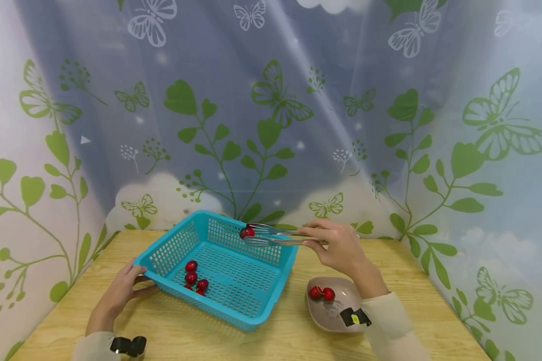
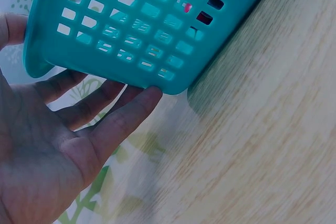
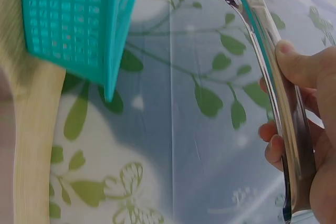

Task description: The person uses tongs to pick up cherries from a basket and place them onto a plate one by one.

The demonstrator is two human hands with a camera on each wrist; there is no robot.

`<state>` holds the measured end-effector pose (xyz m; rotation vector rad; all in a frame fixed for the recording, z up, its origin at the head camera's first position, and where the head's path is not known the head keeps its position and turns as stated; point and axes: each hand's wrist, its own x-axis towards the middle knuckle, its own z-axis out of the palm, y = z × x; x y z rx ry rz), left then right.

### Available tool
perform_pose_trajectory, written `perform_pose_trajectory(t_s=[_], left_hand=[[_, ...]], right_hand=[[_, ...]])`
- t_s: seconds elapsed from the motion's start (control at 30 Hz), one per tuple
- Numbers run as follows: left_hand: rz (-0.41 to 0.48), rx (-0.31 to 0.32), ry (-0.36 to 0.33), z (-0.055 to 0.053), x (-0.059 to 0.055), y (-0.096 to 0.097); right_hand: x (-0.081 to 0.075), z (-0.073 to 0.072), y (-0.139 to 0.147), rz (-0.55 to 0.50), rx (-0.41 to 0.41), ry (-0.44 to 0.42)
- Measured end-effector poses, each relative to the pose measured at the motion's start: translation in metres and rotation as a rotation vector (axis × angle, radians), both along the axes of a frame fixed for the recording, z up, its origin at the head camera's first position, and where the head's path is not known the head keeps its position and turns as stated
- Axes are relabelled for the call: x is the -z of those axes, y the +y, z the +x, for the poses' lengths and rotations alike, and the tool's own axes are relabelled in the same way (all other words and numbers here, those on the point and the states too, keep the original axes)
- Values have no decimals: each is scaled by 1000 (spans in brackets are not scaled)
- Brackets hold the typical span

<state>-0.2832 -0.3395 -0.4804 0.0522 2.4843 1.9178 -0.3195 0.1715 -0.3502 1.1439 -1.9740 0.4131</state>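
Observation:
My right hand [image 1: 341, 248] grips metal tongs [image 1: 275, 241] with fork-like tips. Between those tips a dark red cherry [image 1: 246, 232] is held, above the back right part of the blue plastic basket [image 1: 251, 320]. In the right wrist view, thumb and fingers press the two arms of the tongs [image 3: 287, 121] together. My left hand [image 1: 119, 291] holds the basket's left corner, its thumb on the rim and fingers [image 2: 126, 119] against the outer side. Several cherries [image 1: 191, 278] lie in the basket at its front left.
Right of the basket stands a beige bowl [image 1: 315, 316] with two red cherries [image 1: 328, 294] in it, partly under my right forearm. Everything rests on a wood-grain table [image 1: 176, 331]. A curtain [image 1: 235, 120] printed with butterflies and leaves closes off the back and sides.

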Motion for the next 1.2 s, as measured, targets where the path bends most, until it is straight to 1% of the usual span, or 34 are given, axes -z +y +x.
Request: perform_pose_trajectory(t_s=[0.2, 0.33, 0.5, 0.67, 0.87, 1.03, 1.2], left_hand=[[-13, -8, -13, 0, 1, 0], [-17, -8, -8, -1, 0, 1], [-6, 1, -4, -2, 0, 0], [-12, -7, -3, -2, 0, -1], [-24, -15, -15, -2, 0, 0], [-31, -4, -8, -2, 3, -1], [-26, -5, -16, -1, 0, -1]], right_hand=[[8, 8, 32, -17, 27, -6], [14, 15, 48, -15, 45, -10], [20, 21, 65, -32, 63, -37], [27, 23, 76, -36, 74, -64], [36, 25, 81, -39, 85, -86], [37, 26, 89, -27, 105, -116], [36, 29, 101, -22, 131, -145]])
